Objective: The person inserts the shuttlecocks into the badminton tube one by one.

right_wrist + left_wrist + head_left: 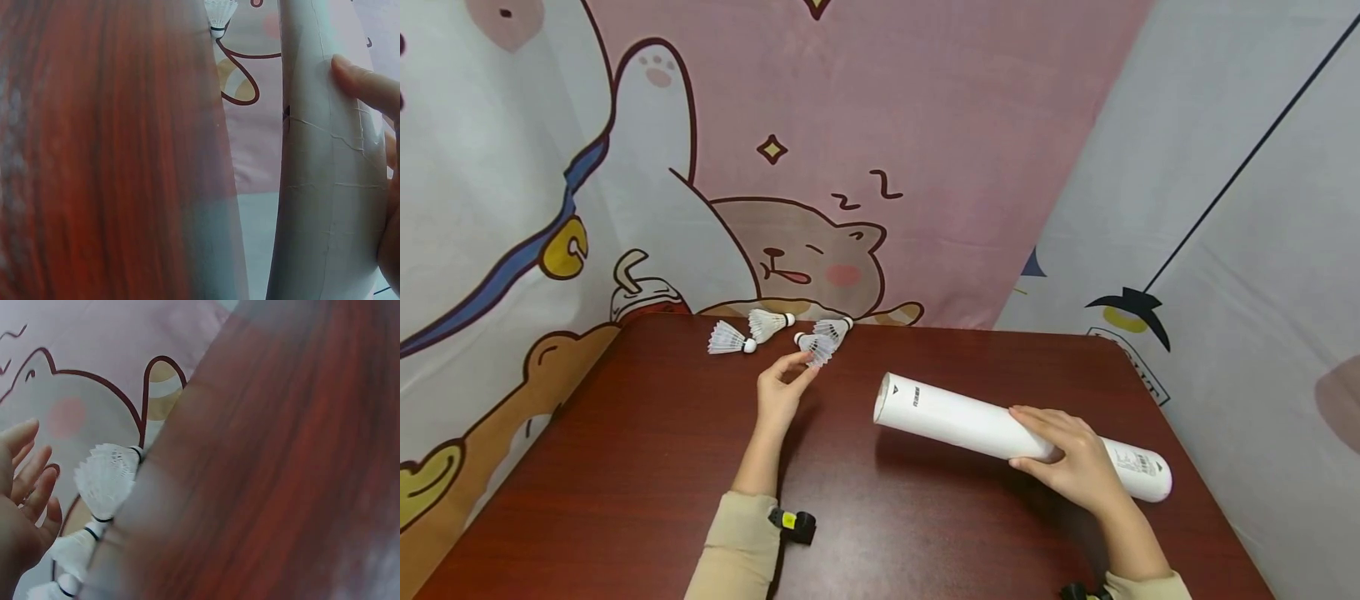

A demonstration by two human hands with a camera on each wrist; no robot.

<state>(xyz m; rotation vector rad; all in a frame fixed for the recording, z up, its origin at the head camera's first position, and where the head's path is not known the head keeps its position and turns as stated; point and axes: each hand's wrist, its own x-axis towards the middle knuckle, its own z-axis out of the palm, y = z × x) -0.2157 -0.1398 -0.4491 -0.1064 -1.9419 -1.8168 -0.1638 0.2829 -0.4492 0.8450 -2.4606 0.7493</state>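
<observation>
My left hand [781, 396] reaches to the back of the table, thumb and fingers apart at the feathered skirt of a white shuttlecock [816, 347]. A second shuttlecock [831, 330] lies directly behind that one. In the left wrist view the left hand [28, 500] has its fingers spread, beside several shuttlecocks [106, 481]. My right hand [1071, 454] grips a long white shuttlecock tube [970, 417] from above, near its right half. The tube slants, its left end raised over the table and facing the shuttlecocks. In the right wrist view the thumb presses along the tube [328, 162].
Two more shuttlecocks, one in front [730, 338] and one behind [767, 325], lie left of the hand near the back edge. The dark red wooden table [647, 467] meets a cartoon-printed cloth [940, 167] behind it. A black wrist strap [793, 525] sits on the left sleeve.
</observation>
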